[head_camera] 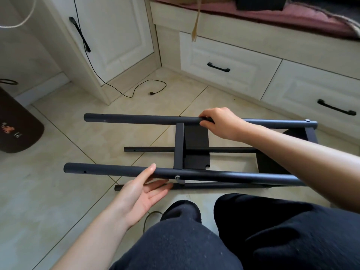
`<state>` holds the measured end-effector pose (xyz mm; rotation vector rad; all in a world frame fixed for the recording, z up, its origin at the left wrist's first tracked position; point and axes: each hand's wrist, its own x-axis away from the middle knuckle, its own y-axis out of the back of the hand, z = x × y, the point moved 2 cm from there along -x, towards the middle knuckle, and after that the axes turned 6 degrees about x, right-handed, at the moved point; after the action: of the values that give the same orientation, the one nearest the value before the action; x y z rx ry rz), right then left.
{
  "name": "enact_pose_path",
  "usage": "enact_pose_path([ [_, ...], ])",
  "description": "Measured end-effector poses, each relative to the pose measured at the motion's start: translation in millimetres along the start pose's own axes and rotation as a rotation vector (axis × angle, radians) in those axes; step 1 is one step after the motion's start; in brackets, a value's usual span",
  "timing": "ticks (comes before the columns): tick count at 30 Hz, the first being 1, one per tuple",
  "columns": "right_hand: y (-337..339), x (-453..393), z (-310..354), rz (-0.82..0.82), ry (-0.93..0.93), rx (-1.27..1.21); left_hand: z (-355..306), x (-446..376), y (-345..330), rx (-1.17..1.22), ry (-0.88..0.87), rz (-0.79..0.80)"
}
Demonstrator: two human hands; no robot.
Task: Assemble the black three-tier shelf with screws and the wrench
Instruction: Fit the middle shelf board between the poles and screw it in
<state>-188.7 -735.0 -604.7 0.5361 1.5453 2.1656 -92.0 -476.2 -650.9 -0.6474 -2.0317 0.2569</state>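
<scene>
The black shelf frame lies on its side on the tiled floor, its poles running left to right. My right hand grips the far upper pole near its middle. My left hand is open, palm up, with the thumb against the near upper pole and the fingers reaching under it. A silver screw sits in that near pole beside a small silver wrench hanging below it. A black shelf panel stands between the poles. Another screw shows at the far pole's right end.
White cabinet and drawers with black handles stand behind the frame. A black cable trails on the floor. A dark brown object sits at the left. My dark-trousered knees fill the foreground.
</scene>
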Motion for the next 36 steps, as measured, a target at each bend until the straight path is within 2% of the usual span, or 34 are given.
enact_pose_path([
  [4,-2,0,1,0.014,-0.013,0.009,6,-7,-13,0.179,-0.043,-0.009],
  [8,5,0,-4,-0.007,-0.039,-0.005,4,-8,-23,0.178,-0.056,-0.005],
  [12,24,7,-19,-0.075,-0.081,-0.048,-6,-4,-43,0.141,-0.114,0.066],
  [16,53,23,-37,-0.135,-0.152,-0.051,-20,2,-73,0.026,-0.195,0.163],
  [22,95,56,-64,-0.113,-0.271,-0.021,-44,10,-132,-0.111,-0.286,0.322],
  [28,118,97,-91,-0.187,-0.431,-0.089,-53,25,-194,-0.308,-0.37,0.446],
  [36,128,155,-122,-0.266,-0.562,-0.34,-54,49,-266,-0.779,-0.549,0.601],
])
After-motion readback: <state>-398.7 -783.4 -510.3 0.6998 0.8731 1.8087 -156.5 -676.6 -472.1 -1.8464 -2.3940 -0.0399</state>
